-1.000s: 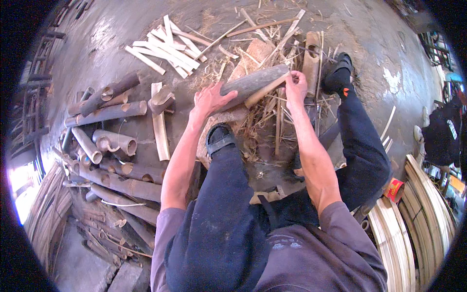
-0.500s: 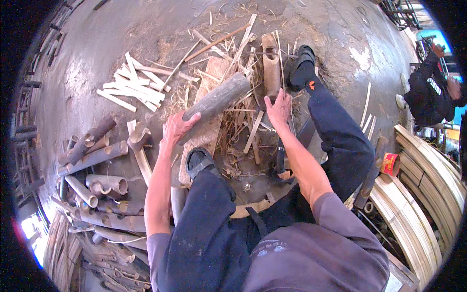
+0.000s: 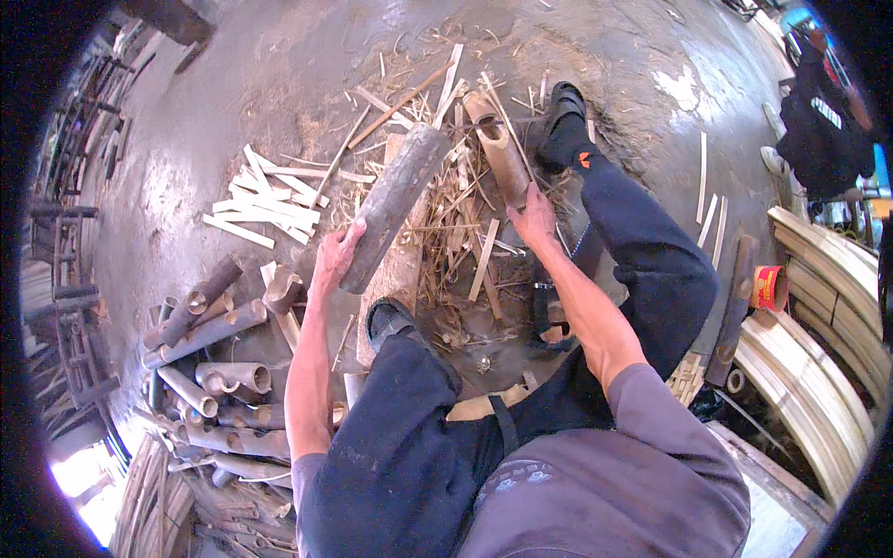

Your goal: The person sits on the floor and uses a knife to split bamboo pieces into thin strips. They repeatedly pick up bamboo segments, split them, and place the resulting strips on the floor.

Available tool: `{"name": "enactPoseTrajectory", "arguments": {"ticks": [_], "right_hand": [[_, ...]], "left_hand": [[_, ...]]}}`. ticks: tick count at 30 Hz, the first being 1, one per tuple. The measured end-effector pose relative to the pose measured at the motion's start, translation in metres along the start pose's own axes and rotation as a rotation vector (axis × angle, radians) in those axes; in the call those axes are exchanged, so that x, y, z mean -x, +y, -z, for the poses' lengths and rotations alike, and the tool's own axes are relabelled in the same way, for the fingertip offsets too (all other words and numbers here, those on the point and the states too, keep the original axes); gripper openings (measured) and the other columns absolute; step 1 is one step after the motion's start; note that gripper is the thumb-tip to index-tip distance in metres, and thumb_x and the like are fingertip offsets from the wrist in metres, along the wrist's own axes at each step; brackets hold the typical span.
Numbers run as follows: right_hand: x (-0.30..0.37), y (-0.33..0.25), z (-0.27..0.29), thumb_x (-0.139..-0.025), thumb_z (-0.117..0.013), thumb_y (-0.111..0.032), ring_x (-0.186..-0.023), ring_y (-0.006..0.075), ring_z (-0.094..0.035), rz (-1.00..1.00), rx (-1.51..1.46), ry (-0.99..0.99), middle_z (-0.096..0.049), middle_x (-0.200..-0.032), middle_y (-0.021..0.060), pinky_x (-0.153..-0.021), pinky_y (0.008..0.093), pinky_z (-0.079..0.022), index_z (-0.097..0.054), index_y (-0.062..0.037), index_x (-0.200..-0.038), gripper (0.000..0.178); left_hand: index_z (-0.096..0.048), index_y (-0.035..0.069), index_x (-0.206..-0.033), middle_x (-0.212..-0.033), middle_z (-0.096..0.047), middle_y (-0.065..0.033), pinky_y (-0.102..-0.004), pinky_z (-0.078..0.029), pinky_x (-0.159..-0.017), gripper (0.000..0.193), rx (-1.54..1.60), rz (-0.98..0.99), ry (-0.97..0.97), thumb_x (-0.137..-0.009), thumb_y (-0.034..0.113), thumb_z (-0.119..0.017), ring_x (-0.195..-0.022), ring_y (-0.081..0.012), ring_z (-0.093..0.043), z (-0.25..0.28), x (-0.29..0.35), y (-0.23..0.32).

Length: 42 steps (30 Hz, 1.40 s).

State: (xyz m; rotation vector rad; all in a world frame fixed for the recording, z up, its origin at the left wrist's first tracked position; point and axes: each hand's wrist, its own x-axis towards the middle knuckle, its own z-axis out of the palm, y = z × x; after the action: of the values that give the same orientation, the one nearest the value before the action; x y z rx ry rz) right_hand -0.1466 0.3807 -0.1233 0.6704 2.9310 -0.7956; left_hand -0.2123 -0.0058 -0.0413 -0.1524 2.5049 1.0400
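Note:
My left hand is closed around the lower part of a thick grey-brown bamboo section, held slantwise with its far end toward the right. Beneath it runs a long wooden board, strewn with shavings. My right hand grips the near end of a lighter bamboo piece, split open so its hollow shows. That piece leans with its far end to the left, beside my right shoe. The fingers under both pieces are partly hidden.
Pale split strips lie piled at the left. Nearer, cut bamboo tubes are heaped beside my left arm. Bundled long strips curve along the right, near a red container. Another person is at the far right.
The bamboo section in my left hand has turned steeper, its near end shifting down. The split piece in my right hand has tilted, its far end going left. The whole view has shifted slightly.

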Motion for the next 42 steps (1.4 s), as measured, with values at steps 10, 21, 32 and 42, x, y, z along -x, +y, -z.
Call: {"name": "enactPoseTrajectory", "arguments": {"ticks": [10,21,32,42], "right_hand": [[0.032,0.025,0.008,-0.081,-0.069,-0.032,-0.114,0.0439,-0.051,-0.026,-0.022,-0.006,-0.050,-0.126,0.0249,-0.096,0.0509,-0.043,-0.037,-0.0051,-0.135,0.068],[0.090,-0.025,0.045,-0.085,-0.064,-0.025,-0.119,0.0438,-0.046,0.209,-0.365,0.091,-0.046,-0.127,0.0295,-0.101,0.0455,-0.039,-0.061,-0.0011,-0.117,0.040],[0.174,0.097,0.322,-0.098,-0.047,-0.015,-0.088,0.0140,-0.056,-0.271,-0.309,0.964,-0.059,-0.102,0.0067,-0.079,0.0290,-0.048,-0.057,-0.0022,-0.117,0.026],[0.218,0.156,0.123,-0.095,-0.048,-0.012,-0.083,0.0129,-0.054,-0.647,0.062,0.252,-0.059,-0.096,0.0059,-0.074,0.0288,-0.048,-0.057,-0.0037,-0.118,0.025]], "left_hand": [[-0.067,-0.008,-0.081,-0.069,-0.063,-0.0153,-0.0379,-0.046,-0.066,0.079,-0.062,-0.027,0.037,-0.079,0.070,-0.055,-0.068,-0.0218,-0.059,0.022,0.022,0.053],[-0.071,-0.005,-0.088,-0.087,-0.069,-0.0248,-0.0439,-0.049,-0.079,0.088,-0.244,-0.140,-0.132,-0.070,0.080,-0.055,-0.086,-0.0337,-0.068,-0.040,-0.041,0.145],[-0.070,-0.001,-0.097,-0.093,-0.069,-0.0233,-0.0464,-0.050,-0.084,0.092,-0.567,-0.381,-0.079,-0.064,0.084,-0.056,-0.092,-0.0367,-0.067,-0.087,-0.133,0.184],[-0.065,0.014,-0.119,-0.099,-0.070,-0.0169,-0.0449,-0.050,-0.086,0.089,-0.612,-0.374,-0.101,-0.064,0.083,-0.057,-0.099,-0.0323,-0.066,-0.090,-0.140,0.182]]}}
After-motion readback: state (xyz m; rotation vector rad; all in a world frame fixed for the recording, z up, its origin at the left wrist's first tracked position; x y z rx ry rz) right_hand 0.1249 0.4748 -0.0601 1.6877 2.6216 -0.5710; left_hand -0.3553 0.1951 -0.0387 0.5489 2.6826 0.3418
